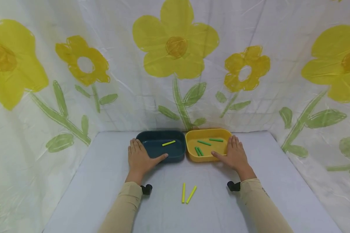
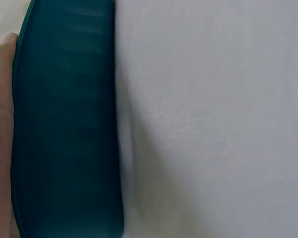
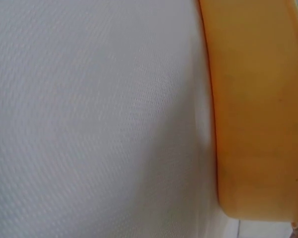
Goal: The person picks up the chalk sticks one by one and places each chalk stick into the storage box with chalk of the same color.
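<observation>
Fingers on both hands are straight and close together, and both thumbs stick out wide to the side. The right hand [image 1: 234,155] is at the right end of the yellow box [image 1: 202,159]. Its fingers rest on that end, and its thumb reaches over the front edge. The left hand [image 1: 140,160] is at the blue box [image 1: 154,155], which sits just to the left of the yellow box. Those fingers touch the blue box at the end far from the yellow box, and the thumb lies along the front edge.

Four green sticks [image 1: 204,142] are inside the yellow box. Two of them lie side by side near its front left corner, and the other two lie farther back. One short yellow stick [image 1: 169,143] lies in the blue box, to the left of the yellow box. Two more yellow sticks [image 1: 183,193] lie on the white cloth [image 1: 210,176], in front of the yellow box and a bit to its left. Their top ends are near each other but do not touch.

Small black things [image 1: 234,186] poke out by the tan sleeves [image 1: 265,207], closer to the person than the yellow box. Behind the yellow box hangs a white curtain [image 1: 119,106] with big yellow flowers [image 1: 176,29] on it.
</observation>
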A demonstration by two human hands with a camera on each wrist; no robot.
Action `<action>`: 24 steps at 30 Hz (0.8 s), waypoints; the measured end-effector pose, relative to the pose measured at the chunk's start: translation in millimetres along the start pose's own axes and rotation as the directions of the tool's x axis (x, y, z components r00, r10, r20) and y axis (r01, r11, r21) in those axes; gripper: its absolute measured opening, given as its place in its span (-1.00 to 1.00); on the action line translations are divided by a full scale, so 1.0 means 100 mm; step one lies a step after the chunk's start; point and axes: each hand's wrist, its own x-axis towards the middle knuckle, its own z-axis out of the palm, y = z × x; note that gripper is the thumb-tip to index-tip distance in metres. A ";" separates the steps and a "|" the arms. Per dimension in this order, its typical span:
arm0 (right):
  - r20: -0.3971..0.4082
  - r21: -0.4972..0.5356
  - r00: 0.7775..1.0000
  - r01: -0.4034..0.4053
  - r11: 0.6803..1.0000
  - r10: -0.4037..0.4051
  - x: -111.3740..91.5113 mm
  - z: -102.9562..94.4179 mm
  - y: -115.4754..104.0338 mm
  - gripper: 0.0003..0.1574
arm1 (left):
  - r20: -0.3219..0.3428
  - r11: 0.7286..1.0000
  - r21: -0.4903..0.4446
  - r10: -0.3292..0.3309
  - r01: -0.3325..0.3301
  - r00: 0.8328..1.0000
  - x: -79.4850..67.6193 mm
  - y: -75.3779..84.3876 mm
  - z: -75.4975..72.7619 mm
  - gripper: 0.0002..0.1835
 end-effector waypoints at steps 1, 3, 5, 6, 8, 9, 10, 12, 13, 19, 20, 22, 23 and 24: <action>-0.004 0.000 1.000 0.001 1.000 -0.001 0.00 0.00 0.00 0.71 | 0.001 1.000 -0.002 0.001 -0.001 1.000 0.00 0.00 -0.01 0.76; -0.010 0.000 1.000 0.003 1.000 -0.003 0.00 -0.01 -0.01 0.71 | 0.001 1.000 -0.001 0.005 -0.005 1.000 0.01 0.00 -0.02 0.76; -0.016 -0.006 1.000 0.003 1.000 -0.003 0.00 -0.01 -0.02 0.70 | 0.005 1.000 0.001 0.004 -0.004 1.000 0.01 0.00 -0.02 0.76; -0.017 -0.009 1.000 -0.001 1.000 0.000 0.00 -0.01 -0.02 0.71 | 0.005 1.000 0.001 0.005 -0.005 1.000 0.01 0.00 -0.03 0.76; -0.016 -0.015 1.000 -0.005 1.000 0.005 0.01 0.00 -0.03 0.72 | 0.008 1.000 0.002 0.003 -0.003 1.000 0.00 0.00 -0.04 0.75; -0.015 -0.017 1.000 -0.007 1.000 0.007 0.01 0.01 -0.03 0.72 | 0.009 1.000 0.002 0.003 -0.003 1.000 0.00 0.00 -0.04 0.75; -0.014 -0.018 1.000 -0.010 1.000 0.009 0.01 0.01 -0.04 0.72 | 0.008 1.000 0.002 0.004 -0.004 1.000 -0.01 0.00 -0.05 0.75; -0.012 -0.016 1.000 -0.019 1.000 0.019 0.00 0.02 -0.05 0.73 | 0.008 1.000 0.003 0.004 -0.004 1.000 -0.01 0.00 -0.05 0.74; -0.009 -0.020 1.000 -0.020 1.000 0.020 0.00 0.02 -0.05 0.74 | 0.008 1.000 0.003 0.003 -0.003 1.000 -0.01 0.00 -0.05 0.74; -0.010 -0.035 1.000 -0.023 0.999 0.023 -0.01 0.02 -0.07 0.73 | 0.007 1.000 -0.004 0.005 -0.005 1.000 -0.01 0.01 -0.03 0.74; -0.012 -0.030 1.000 -0.022 0.999 0.022 -0.02 0.02 -0.08 0.72 | 0.008 1.000 -0.006 0.006 -0.006 1.000 -0.01 0.01 -0.03 0.74; -0.013 -0.022 1.000 -0.019 1.000 0.019 -0.02 0.01 -0.08 0.71 | 0.012 1.000 -0.001 0.002 -0.002 1.000 -0.01 0.02 -0.03 0.75; -0.011 -0.018 1.000 -0.018 1.000 0.018 -0.02 0.01 -0.07 0.71 | 0.014 1.000 0.000 0.000 0.000 1.000 -0.02 0.02 -0.03 0.75; -0.010 -0.014 1.000 -0.019 1.000 0.019 -0.03 0.01 -0.07 0.71 | 0.018 1.000 0.003 -0.002 0.002 1.000 -0.02 0.03 -0.03 0.75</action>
